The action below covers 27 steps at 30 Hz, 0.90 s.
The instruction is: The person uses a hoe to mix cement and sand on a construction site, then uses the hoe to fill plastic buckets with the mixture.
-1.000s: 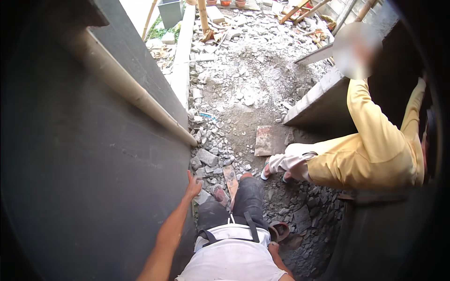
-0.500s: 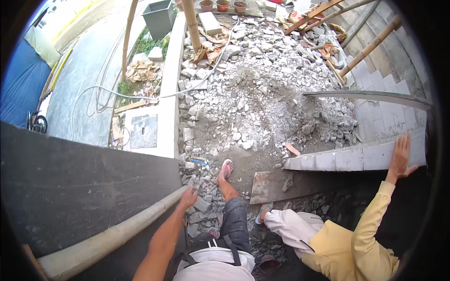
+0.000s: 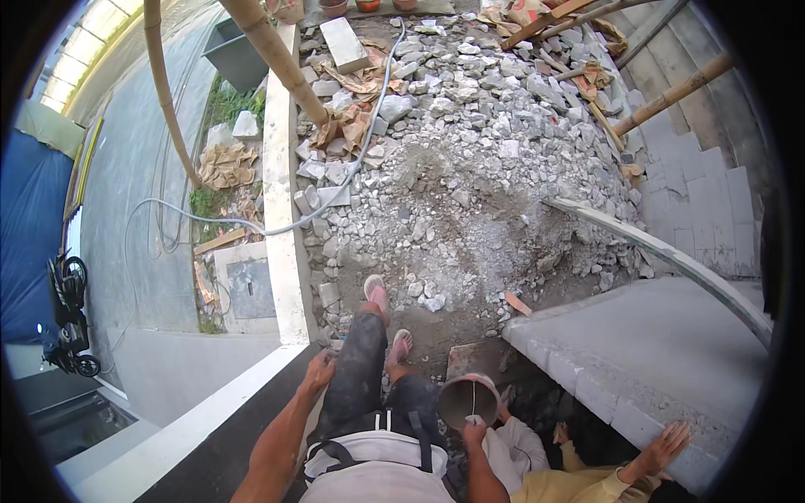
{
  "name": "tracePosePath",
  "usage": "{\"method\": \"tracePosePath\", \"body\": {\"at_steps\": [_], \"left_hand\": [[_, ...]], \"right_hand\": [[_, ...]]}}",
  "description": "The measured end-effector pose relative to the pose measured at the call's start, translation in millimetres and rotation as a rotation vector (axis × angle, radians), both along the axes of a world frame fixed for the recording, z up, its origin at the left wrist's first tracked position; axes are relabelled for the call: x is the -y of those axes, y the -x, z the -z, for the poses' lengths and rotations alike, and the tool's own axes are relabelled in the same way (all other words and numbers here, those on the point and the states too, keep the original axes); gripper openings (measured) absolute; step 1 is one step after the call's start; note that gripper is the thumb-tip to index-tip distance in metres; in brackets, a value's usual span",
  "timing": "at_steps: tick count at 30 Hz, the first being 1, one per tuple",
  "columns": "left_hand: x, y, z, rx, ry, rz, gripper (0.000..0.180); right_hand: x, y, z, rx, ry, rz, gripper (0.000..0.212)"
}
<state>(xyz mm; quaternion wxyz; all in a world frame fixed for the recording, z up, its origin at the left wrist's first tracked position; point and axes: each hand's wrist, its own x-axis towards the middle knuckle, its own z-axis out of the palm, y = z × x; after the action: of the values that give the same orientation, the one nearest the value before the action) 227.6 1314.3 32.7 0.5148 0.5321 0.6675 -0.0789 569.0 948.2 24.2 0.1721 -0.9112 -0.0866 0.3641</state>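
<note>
My right hand [image 3: 475, 430] is closed on the thin handle of a round, dirty bucket [image 3: 457, 404], which hangs beside my right leg. The inside looks dark, and I cannot tell what it holds. My left hand [image 3: 318, 370] has its fingers curled at the upper end of a bamboo pole [image 3: 311, 422], next to the black wall [image 3: 239, 423]. Most of the pole is hidden by my arm. A co-worker in a yellow sleeve is low on my right, with one hand [image 3: 667, 448] flat on a grey block ledge [image 3: 587, 369].
Broken rubble [image 3: 470, 210] covers the ground ahead. A grey hose [image 3: 365, 159] crosses it. Bamboo posts [image 3: 281, 63] stand at left. A curved strip [image 3: 662, 247] juts out above the ledge. A board [image 3: 474, 356] lies near my feet. A motorcycle [image 3: 69, 314] stands far left.
My right hand has come into view with the bucket, which was lower down in shadow. I have stepped forward, both sandals now showing. The co-worker sits lower in the picture.
</note>
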Motion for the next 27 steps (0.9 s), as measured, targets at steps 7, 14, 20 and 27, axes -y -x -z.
{"method": "tracePosePath", "body": {"at_steps": [7, 14, 20, 27], "left_hand": [[-213.5, -63.6, 14.7, 0.177, 0.079, -0.112, 0.031], [-457.0, -127.3, -4.5, 0.134, -0.127, 0.237, 0.032], [-661.9, -237.4, -37.2, 0.205, -0.011, -0.076, 0.030], [-783.0, -388.3, -21.9, 0.303, 0.082, 0.157, 0.033]], "right_hand": [[-203.0, -58.7, -57.2, 0.101, -0.016, -0.068, 0.019], [-358.8, -75.6, -81.9, 0.000, 0.031, 0.080, 0.019], [-433.1, -79.5, -77.1, -0.141, -0.005, 0.213, 0.019], [-485.8, -161.6, -66.0, 0.116, -0.030, 0.136, 0.020]]}}
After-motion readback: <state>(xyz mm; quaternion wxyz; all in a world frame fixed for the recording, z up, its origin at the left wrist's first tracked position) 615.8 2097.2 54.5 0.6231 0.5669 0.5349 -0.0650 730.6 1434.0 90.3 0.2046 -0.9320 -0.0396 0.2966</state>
